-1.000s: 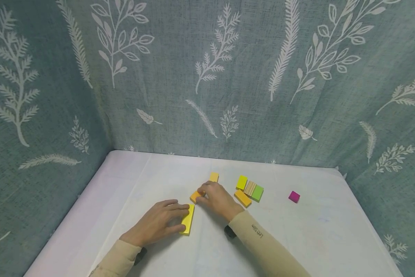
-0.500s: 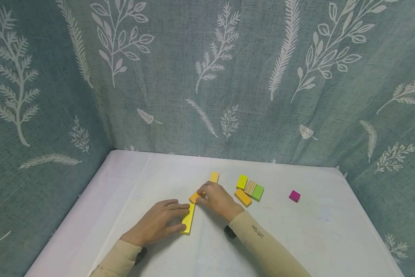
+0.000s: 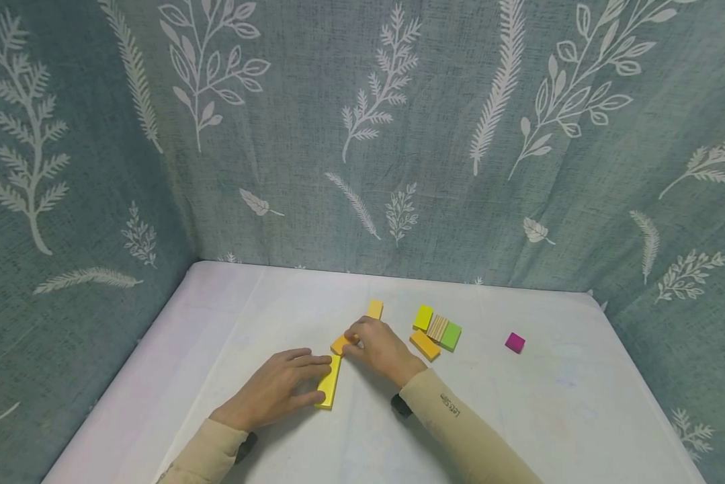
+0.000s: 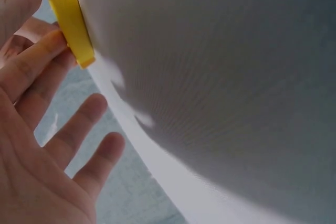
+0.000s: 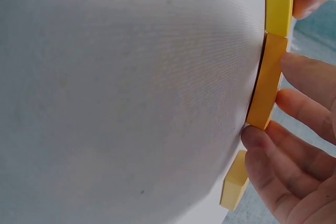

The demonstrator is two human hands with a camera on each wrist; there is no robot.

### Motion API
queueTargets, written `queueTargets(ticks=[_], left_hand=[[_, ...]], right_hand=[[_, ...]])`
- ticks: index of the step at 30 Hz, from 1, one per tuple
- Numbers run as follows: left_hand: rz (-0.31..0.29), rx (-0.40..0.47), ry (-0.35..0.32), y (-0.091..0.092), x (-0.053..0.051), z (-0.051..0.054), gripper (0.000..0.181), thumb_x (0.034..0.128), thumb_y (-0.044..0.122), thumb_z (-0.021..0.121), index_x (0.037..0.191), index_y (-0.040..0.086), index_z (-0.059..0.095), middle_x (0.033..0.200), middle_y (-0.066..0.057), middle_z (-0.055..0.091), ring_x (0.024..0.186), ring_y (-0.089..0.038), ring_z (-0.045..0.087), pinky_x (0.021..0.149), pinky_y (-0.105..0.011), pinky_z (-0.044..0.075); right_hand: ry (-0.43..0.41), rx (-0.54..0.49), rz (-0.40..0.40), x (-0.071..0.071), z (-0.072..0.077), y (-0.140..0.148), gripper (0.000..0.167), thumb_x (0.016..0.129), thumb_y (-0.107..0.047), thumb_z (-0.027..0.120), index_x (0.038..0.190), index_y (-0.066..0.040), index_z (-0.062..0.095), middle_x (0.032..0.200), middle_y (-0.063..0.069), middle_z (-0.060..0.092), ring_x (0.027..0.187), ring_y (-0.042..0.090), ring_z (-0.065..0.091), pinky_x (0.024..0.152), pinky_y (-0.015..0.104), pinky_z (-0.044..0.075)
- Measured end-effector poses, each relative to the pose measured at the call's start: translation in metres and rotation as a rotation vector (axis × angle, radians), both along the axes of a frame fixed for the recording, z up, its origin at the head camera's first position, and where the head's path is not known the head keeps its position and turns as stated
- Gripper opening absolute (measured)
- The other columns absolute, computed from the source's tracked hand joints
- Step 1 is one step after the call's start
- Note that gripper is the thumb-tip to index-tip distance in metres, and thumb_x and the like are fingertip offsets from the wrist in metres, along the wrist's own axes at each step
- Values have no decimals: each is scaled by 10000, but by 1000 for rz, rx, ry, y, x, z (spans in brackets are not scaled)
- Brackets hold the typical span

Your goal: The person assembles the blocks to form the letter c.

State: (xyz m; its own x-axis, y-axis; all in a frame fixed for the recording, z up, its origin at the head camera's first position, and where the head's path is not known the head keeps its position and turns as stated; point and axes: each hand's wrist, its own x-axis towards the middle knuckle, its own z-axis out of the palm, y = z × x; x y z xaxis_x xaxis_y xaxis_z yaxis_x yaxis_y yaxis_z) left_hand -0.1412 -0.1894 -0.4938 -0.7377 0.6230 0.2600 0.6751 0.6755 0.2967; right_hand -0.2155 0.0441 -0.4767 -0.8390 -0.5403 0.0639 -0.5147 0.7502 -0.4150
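A long yellow block (image 3: 332, 380) lies flat on the white table, its far end meeting an orange block (image 3: 340, 345). My left hand (image 3: 271, 386) rests thumb and fingertips on the yellow block, the fingers mostly straight; in the left wrist view two outer fingers stay off the block. Fingers curled, my right hand (image 3: 386, 349) holds the orange block, partly hiding it in the head view. The right wrist view shows the thumb at the orange block's upper edge and other fingertips against its end. A pale orange block (image 5: 235, 182) lies just past these fingers.
Right of the right hand, a yellow-green block (image 3: 422, 318), a striped block (image 3: 437, 329), a green block (image 3: 450, 337) and another orange block (image 3: 425, 345) lie clustered. Farther right sits a magenta block (image 3: 515, 343). Patterned cloth (image 3: 302, 202) walls the table's back and sides.
Since the earliest frame, the yellow and orange blocks have shifted very slightly away from me. Both hands keep nearly the same pose.
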Motion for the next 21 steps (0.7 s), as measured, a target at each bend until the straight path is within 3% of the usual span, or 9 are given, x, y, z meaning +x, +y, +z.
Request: queueTargets(ticks=[21], left_hand=[[26, -27, -9, 3, 3, 2, 424, 925, 366, 748, 1264, 113, 717, 1374, -4, 642, 1287, -312, 569, 1068, -511, 453]], right_hand=[[9, 16, -15, 3, 0, 1, 278, 949, -288, 742, 1158, -104, 741, 1167, 27, 684, 1096, 166, 652, 955, 305, 543]])
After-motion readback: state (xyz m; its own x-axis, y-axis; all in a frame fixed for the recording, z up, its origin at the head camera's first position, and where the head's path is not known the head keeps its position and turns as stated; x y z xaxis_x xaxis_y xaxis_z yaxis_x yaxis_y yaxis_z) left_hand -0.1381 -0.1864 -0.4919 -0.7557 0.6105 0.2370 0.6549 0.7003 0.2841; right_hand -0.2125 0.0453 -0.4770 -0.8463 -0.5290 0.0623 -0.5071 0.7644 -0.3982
